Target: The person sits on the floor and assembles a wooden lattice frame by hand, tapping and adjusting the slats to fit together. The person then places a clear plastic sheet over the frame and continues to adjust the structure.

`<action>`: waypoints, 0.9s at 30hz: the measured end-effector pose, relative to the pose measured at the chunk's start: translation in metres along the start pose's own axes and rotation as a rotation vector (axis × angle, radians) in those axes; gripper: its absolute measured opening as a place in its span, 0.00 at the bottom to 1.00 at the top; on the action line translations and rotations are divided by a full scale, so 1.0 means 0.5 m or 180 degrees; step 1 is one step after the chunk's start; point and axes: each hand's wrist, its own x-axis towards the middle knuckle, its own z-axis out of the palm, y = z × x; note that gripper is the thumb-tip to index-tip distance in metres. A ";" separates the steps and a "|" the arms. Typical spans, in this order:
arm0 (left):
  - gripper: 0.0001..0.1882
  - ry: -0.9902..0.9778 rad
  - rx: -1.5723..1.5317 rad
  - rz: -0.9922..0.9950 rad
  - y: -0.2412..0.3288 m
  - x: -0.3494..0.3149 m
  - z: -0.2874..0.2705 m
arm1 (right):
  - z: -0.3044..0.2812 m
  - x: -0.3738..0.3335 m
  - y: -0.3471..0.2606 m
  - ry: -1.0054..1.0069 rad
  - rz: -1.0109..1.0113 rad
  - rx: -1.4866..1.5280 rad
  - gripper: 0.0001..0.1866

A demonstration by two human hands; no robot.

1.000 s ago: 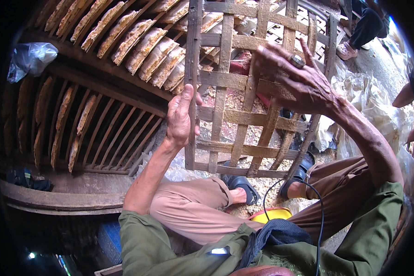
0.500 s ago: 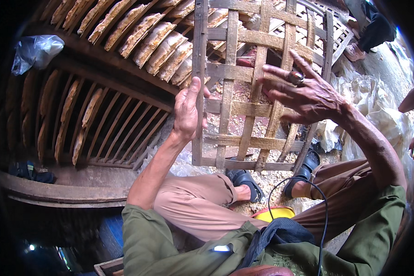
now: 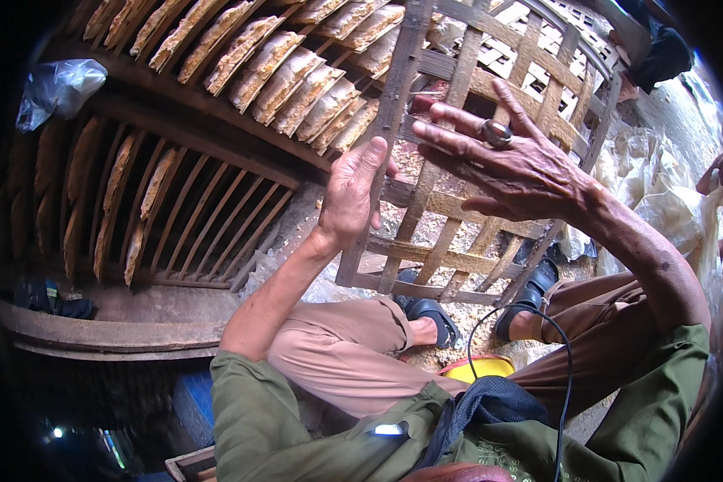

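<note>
A woven lattice panel of flat wooden strips [image 3: 442, 201] stands in front of me, leaning with its top to the right. My left hand [image 3: 349, 193] is closed around its left side bar, thumb on the near side and fingertips showing past the bar. Over the middle of the lattice is my right hand [image 3: 510, 165], palm down with its fingers stretched and apart, a dark-stoned ring on one of them. Whether its fingers touch the strips I cannot tell. Crumbs [image 3: 458, 321] litter the floor behind and below the panel.
Slatted wooden racks [image 3: 185, 233] on the left hold several rough, pale brown slabs [image 3: 265, 72]. A clear plastic bag [image 3: 60, 92] hangs there. Plastic sheeting [image 3: 651, 185] is heaped at right, near another person's hand [image 3: 719, 173]. A yellow container [image 3: 480, 369] stands between my legs.
The lattice panel has tilted, its top swinging right. My left hand has shifted right and slightly down with the bar, still gripping it. My right hand has moved a little left across the strips.
</note>
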 end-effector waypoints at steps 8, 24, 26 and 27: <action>0.28 -0.0045 0.0045 -0.0011 0.004 0.006 -0.004 | 0.027 -0.019 0.001 -0.0014 0.0384 -0.0170 0.57; 0.28 0.0048 -0.0519 -0.0076 -0.016 0.010 -0.029 | 0.084 -0.023 -0.074 -0.0100 0.0180 0.0269 0.67; 0.31 0.0239 -0.0517 -0.0036 -0.014 0.009 -0.022 | 0.087 -0.043 -0.080 -0.0544 -0.0434 0.0169 0.63; 0.30 0.0225 -0.0567 -0.0118 -0.012 0.005 -0.037 | 0.097 -0.040 -0.080 -0.0615 -0.0486 0.0312 0.62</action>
